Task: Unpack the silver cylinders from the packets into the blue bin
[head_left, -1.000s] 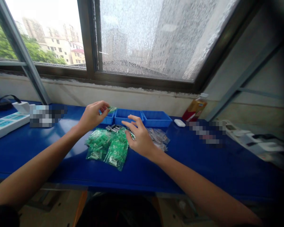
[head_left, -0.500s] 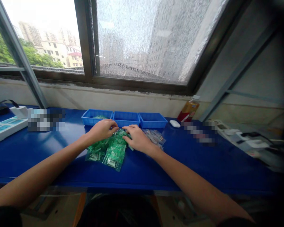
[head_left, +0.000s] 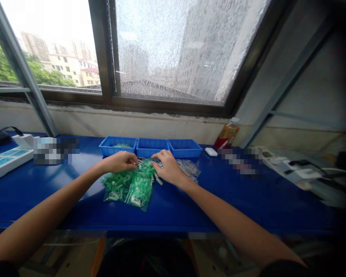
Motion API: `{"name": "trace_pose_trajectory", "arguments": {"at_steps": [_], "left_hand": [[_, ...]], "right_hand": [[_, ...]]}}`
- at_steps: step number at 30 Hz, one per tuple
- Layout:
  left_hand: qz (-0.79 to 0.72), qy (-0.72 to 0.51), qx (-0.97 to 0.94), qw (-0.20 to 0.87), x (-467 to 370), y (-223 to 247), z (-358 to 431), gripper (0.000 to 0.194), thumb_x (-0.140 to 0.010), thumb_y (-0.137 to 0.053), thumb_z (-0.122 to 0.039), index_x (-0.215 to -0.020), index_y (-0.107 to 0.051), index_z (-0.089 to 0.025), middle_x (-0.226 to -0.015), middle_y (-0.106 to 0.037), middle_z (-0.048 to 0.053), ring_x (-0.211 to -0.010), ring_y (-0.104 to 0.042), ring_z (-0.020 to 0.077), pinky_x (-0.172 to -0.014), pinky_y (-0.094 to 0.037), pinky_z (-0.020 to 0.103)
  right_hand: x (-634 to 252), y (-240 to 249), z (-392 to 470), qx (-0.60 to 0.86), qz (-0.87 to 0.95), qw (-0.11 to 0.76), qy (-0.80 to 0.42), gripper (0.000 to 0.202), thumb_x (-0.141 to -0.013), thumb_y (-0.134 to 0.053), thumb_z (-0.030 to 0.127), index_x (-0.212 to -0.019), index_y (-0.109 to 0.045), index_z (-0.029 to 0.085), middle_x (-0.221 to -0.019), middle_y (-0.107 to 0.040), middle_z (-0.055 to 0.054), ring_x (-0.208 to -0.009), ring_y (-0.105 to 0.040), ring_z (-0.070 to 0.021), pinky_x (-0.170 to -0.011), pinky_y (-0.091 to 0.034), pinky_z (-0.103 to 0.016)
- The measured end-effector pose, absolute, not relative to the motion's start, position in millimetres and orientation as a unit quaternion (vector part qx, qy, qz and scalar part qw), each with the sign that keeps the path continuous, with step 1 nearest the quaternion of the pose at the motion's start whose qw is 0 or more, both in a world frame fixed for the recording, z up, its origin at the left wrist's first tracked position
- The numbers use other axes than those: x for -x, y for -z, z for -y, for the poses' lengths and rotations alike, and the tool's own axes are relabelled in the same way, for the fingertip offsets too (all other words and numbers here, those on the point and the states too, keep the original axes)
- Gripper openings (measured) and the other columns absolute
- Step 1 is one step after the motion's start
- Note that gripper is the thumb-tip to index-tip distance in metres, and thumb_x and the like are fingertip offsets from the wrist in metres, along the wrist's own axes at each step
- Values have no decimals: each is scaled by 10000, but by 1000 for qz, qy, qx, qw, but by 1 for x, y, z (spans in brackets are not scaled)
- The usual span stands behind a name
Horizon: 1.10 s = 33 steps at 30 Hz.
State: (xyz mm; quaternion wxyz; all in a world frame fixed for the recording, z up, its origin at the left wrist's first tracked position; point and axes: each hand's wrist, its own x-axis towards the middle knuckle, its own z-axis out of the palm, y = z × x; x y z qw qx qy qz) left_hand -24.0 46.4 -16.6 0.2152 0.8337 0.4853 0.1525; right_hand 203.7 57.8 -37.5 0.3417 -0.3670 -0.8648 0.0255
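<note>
A pile of green see-through plastic bags [head_left: 140, 188], with small pale pieces inside, lies on the blue table. My left hand [head_left: 121, 161] is at the back left of this pile, its thumb and fingers drawn together; what they pinch is too small to make out. Across from it, my right hand [head_left: 167, 166] curls its fingers over the pile's back right edge, around a dark, shiny piece partly hidden by them. A thin silvery-dark strip [head_left: 158, 179] sticks out below that hand. Clear bags [head_left: 189, 168] with small contents lie just right of my right hand.
Three blue bins stand in a row behind the pile: a left bin [head_left: 103, 149] with green bags inside, a middle bin [head_left: 152, 152] and a right bin [head_left: 186, 153]. A white case [head_left: 211, 152] and a bottle [head_left: 227, 135] stand farther right; a power strip [head_left: 11, 161] lies left.
My left hand has shifted slightly left and down, with its fingers closer together. A dark, shiny piece now shows under my right fingers, and more of the strip below is visible.
</note>
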Motion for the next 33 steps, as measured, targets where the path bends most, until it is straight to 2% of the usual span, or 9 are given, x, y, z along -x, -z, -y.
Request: {"name": "trace_pose_trajectory", "arguments": {"at_steps": [4, 7, 10, 13, 17, 22, 28, 30, 33], "left_hand": [[-456, -210, -839, 210, 20, 15, -46, 221, -767, -523, -305, -878, -635, -150, -716, -629, 23, -662, -564, 137, -608, -413, 225], [-444, -267, -835, 186, 16, 8, -42, 206, -785, -505, -279, -904, -623, -159, -697, -599, 9, -631, -545, 118, -586, -410, 212], [-444, -284, -824, 207, 15, 3, -38, 240, -798, -494, -284, -975, -601, -161, -720, -605, 15, -590, -559, 110, -546, -413, 204], [-466, -242, -830, 187, 21, 4, -40, 250, -811, -474, -291, -981, -611, -169, -722, -632, 23, -576, -576, 119, -544, -418, 213], [-461, -167, -866, 101, 36, 8, -45, 196, -775, -508, -259, -870, -665, -193, -829, -659, 40, -765, -593, 163, -713, -430, 253], [-427, -81, -890, 141, 43, 7, -45, 234, -746, -570, -299, -936, -673, -209, -981, -614, 58, -894, -570, 183, -841, -403, 277], [-427, -106, -891, 111, 34, 9, -44, 174, -777, -534, -278, -862, -661, -195, -874, -617, 41, -810, -571, 167, -769, -413, 262], [-420, -97, -896, 107, 34, 8, -43, 206, -795, -530, -314, -909, -657, -198, -907, -629, 46, -855, -572, 176, -803, -406, 271], [-408, -62, -903, 122, 34, 5, -41, 323, -759, -592, -383, -1025, -630, -205, -1083, -604, 63, -1001, -542, 198, -899, -372, 282]], "right_hand": [[-200, 33, -49, 338, 877, 341, -26, 137, -824, -532, 255, -857, -625, 159, -835, -599, -64, -852, -492, -180, -823, -376, -335], [-196, 34, -43, 341, 873, 343, -64, 192, -823, -542, 282, -950, -606, 153, -803, -614, -51, -821, -498, -178, -778, -387, -317], [-194, 37, -43, 357, 870, 327, -95, 235, -809, -559, 269, -1009, -581, 148, -726, -612, -29, -750, -502, -173, -705, -387, -296], [-195, 39, -46, 357, 881, 300, -81, 150, -781, -587, 224, -910, -602, 150, -667, -599, -18, -708, -498, -169, -683, -374, -289], [-197, 40, -48, 352, 893, 274, -51, 140, -776, -598, 238, -881, -608, 147, -697, -596, -27, -702, -490, -160, -685, -371, -286], [-198, 42, -48, 358, 894, 268, -29, 158, -796, -574, 266, -904, -613, 157, -749, -593, -35, -709, -476, -152, -695, -377, -287], [-198, 42, -46, 365, 893, 263, -25, 172, -808, -566, 259, -936, -616, 154, -776, -600, -47, -739, -477, -161, -709, -381, -289], [-198, 41, -45, 377, 889, 257, -24, 170, -811, -559, 234, -952, -615, 157, -791, -605, -49, -754, -478, -163, -716, -380, -286], [-198, 39, -45, 396, 884, 249, -23, 175, -812, -549, 216, -964, -615, 158, -823, -614, -51, -777, -482, -163, -747, -378, -286]]}}
